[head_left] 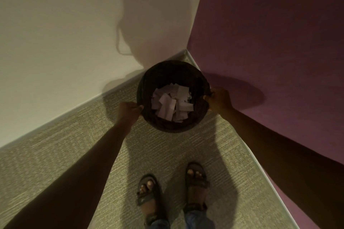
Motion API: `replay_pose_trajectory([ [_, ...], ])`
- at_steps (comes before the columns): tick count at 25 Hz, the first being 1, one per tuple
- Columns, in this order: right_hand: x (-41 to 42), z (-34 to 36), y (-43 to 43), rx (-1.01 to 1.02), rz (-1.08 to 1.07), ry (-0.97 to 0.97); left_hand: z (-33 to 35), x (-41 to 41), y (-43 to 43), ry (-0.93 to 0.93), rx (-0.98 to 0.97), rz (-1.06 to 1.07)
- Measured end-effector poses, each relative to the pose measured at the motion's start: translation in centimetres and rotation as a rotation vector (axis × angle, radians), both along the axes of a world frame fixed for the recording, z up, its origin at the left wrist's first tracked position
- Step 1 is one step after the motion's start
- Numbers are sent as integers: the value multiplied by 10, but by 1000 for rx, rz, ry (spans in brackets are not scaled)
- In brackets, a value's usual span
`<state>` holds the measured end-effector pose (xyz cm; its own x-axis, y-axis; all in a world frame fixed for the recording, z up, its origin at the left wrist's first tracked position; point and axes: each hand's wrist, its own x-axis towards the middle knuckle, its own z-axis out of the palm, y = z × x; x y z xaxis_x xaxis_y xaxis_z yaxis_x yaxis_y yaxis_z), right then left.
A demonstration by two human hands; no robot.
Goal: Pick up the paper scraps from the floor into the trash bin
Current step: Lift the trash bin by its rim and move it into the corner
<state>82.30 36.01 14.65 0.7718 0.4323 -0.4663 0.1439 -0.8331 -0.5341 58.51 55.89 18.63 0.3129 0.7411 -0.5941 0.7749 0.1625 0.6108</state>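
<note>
Sandals: dark strapped pair, toes bare, planted on the floor at the near edge, pointing toward the corner; stance reads as squared up to the bin.
Floor: pale carpet, fine ribbed weave; no scraps visible on any stretch in view.
Left hand: closed over the bin's left rim, thumb lying along the top edge.
Right hand: closed on the right rim, fingers curled over the edge; the two grips sit opposite, likely to keep the load level.
Trash bin: round, dark, surface looks ribbed or woven, too dim to be sure; held between both hands just short of the corner, whether resting on the carpet or lifted I cannot tell.
Paper scraps: white, flat, rectangular slips, piled loosely and overlapping in the bin's bottom.
Task state: judged near done, scraps collected.
Left wall: cream, smooth, matte, carrying a shadow.
Right wall: purple, slightly mottled; pale baseboard meets the carpet.
</note>
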Motion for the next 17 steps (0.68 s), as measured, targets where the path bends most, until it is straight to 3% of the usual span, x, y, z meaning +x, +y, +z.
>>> replay_pose_trajectory([
  [10,13,-28,3,88,-177,103,-20,17,10,-68,8,-2],
  [17,9,-24,-1,28,-67,21,-25,11,-1,-57,69,-54],
])
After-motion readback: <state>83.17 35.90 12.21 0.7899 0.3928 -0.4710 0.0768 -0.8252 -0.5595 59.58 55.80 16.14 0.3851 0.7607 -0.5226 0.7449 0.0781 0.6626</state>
